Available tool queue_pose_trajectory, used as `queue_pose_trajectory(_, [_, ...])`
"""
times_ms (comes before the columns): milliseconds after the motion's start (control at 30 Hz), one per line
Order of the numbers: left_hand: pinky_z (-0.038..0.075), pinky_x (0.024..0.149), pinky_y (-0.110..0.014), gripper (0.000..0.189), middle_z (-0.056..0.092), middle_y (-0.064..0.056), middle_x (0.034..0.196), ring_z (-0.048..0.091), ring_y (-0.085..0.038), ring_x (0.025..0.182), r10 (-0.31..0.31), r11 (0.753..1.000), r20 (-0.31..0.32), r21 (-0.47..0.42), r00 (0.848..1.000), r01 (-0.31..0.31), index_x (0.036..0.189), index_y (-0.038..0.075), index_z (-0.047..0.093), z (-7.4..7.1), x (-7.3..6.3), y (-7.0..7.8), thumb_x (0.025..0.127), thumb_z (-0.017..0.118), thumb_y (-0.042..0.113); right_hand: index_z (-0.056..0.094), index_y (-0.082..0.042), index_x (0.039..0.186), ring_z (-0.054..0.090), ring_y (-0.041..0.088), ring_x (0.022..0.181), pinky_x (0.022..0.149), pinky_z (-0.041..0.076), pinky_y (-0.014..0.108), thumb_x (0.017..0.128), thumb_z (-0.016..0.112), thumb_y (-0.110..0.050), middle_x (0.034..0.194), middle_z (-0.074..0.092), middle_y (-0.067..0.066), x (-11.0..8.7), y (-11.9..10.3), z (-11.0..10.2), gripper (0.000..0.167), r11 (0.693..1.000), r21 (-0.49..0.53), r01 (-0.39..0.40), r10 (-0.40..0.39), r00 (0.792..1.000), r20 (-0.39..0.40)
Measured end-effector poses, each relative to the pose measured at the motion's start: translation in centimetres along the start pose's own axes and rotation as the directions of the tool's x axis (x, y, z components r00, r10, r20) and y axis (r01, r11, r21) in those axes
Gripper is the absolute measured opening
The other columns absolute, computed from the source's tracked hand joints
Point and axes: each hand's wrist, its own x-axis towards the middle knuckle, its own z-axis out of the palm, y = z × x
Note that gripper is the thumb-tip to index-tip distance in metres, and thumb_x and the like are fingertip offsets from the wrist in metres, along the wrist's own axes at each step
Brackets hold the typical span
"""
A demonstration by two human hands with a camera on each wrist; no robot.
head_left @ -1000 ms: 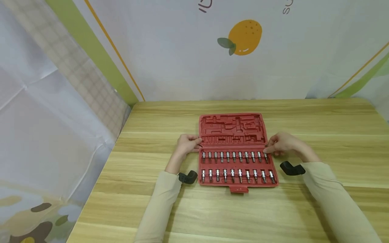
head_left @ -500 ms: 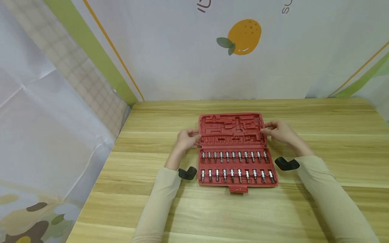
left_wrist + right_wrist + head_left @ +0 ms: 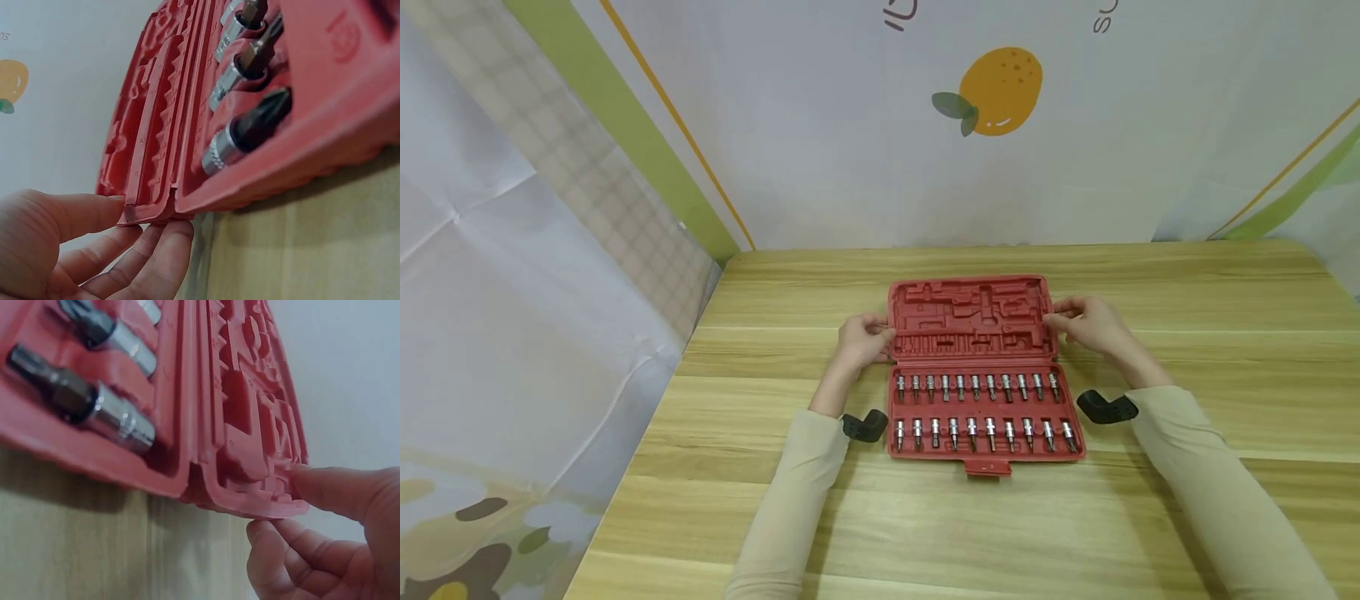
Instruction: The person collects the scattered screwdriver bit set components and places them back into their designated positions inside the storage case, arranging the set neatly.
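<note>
A red plastic bit-socket case (image 3: 985,410) lies opened flat on the table, two rows of silver bit sockets (image 3: 990,429) seated in its near half. Its lid (image 3: 973,304), moulded with recesses, is the far half. At the lid's left edge my left hand (image 3: 859,340) pinches the rim, thumb on the inside and fingers beneath, as the left wrist view shows. My right hand (image 3: 1093,323) grips the lid's right edge the same way; in the right wrist view its thumb (image 3: 337,490) presses the inner face and the fingers curl under the rim.
The case rests on a wood-grain table (image 3: 925,533). Behind it hangs a white backdrop (image 3: 820,125) with an orange fruit print (image 3: 1002,90). A black bracket sits at each wrist, the left one (image 3: 865,426) and the right one (image 3: 1107,407) beside the case.
My right hand has shifted away from me, from the hinge corner up to the lid's right edge. My left hand has slid slightly farther along the left edge. The case stays opened.
</note>
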Motion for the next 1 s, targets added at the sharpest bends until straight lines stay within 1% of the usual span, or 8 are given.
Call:
queue_pose_trajectory(233, [0.060,0.067,-0.031,0.033,0.060,-0.018,0.107,0.061,-0.018,0.073,0.075,0.997,-0.015,-0.015,0.997,-0.075,0.122,-0.005,0.055,-0.2,-0.4,0.2,0.091,0.061,0.006,0.054,0.010,0.116,0.059,0.020,0.069,0.056,0.052,0.030,0.094,0.058,-0.024,0.101,0.061,0.025,-0.8,0.0,-0.2,0.041,0.998,0.001,0.068,-0.067,0.996,-0.064])
queue_pose_trajectory(367, [0.060,0.068,-0.035,0.030,0.060,-0.019,0.106,0.063,-0.026,0.082,0.145,0.989,-0.042,-0.014,0.988,-0.146,0.117,-0.006,0.056,-0.1,-0.5,0.1,0.089,0.062,0.003,0.056,0.009,0.111,0.060,0.020,0.065,0.049,0.049,0.026,0.092,0.061,-0.014,0.099,0.061,0.026,-1.4,0.1,-0.3,0.031,0.991,-0.017,0.130,-0.131,0.985,-0.115])
queue_pose_trajectory(533, [0.059,0.070,-0.035,0.028,0.062,-0.018,0.103,0.060,-0.027,0.085,0.226,0.974,-0.071,0.003,0.972,-0.226,0.113,-0.003,0.058,-0.1,-0.7,0.1,0.086,0.064,-0.001,0.057,0.008,0.103,0.060,0.015,0.059,0.042,0.044,0.022,0.089,0.061,-0.001,0.094,0.061,0.025,-1.9,0.3,-0.4,0.018,0.979,-0.027,0.203,-0.205,0.963,-0.177])
queue_pose_trajectory(667, [0.057,0.070,-0.031,0.038,0.063,-0.018,0.104,0.059,-0.027,0.087,0.308,0.951,-0.062,0.010,0.949,-0.308,0.120,0.001,0.057,-0.2,-0.8,0.0,0.084,0.064,-0.005,0.057,0.006,0.101,0.059,0.011,0.061,0.044,0.046,0.021,0.087,0.062,0.002,0.091,0.061,0.022,-2.4,0.4,-0.5,0.015,0.963,-0.050,0.266,-0.271,0.941,-0.204])
queue_pose_trajectory(733, [0.056,0.072,-0.031,0.043,0.063,-0.017,0.105,0.059,-0.027,0.088,0.345,0.939,-0.046,0.014,0.938,-0.344,0.124,0.003,0.055,-0.4,-1.0,0.0,0.083,0.064,-0.006,0.058,0.006,0.100,0.057,0.006,0.061,0.044,0.045,0.020,0.086,0.063,0.004,0.090,0.062,0.021,-2.6,0.4,-0.5,0.015,0.947,-0.084,0.310,-0.321,0.920,-0.223])
queue_pose_trajectory(833, [0.056,0.075,-0.030,0.045,0.062,-0.017,0.106,0.059,-0.026,0.089,0.390,0.921,-0.011,0.016,0.921,-0.389,0.126,0.003,0.054,-0.8,-1.3,0.0,0.083,0.063,-0.008,0.059,0.004,0.097,0.053,-0.002,0.062,0.046,0.045,0.018,0.082,0.066,0.008,0.088,0.063,0.019,-3.1,0.5,-0.5,0.018,0.910,-0.160,0.383,-0.413,0.873,-0.260])
queue_pose_trajectory(933, [0.056,0.075,-0.028,0.044,0.061,-0.017,0.108,0.059,-0.029,0.091,0.429,0.903,0.035,0.004,0.903,-0.429,0.123,0.001,0.055,-1.6,-1.8,0.2,0.081,0.059,-0.012,0.059,0.001,0.093,0.054,-0.002,0.062,0.045,0.043,0.015,0.076,0.071,0.011,0.085,0.064,0.015,-3.6,0.5,-0.5,0.023,0.865,-0.249,0.435,-0.495,0.819,-0.289])
queue_pose_trajectory(1000, [0.055,0.068,-0.026,0.044,0.062,-0.019,0.106,0.059,-0.032,0.092,0.449,0.893,0.065,-0.005,0.891,-0.450,0.121,-0.002,0.058,-2.1,-2.1,0.4,0.079,0.054,-0.015,0.059,-0.001,0.091,0.056,0.003,0.061,0.045,0.042,0.013,0.073,0.073,0.012,0.083,0.064,0.012,-3.9,0.6,-0.5,0.026,0.837,-0.297,0.459,-0.538,0.789,-0.296])
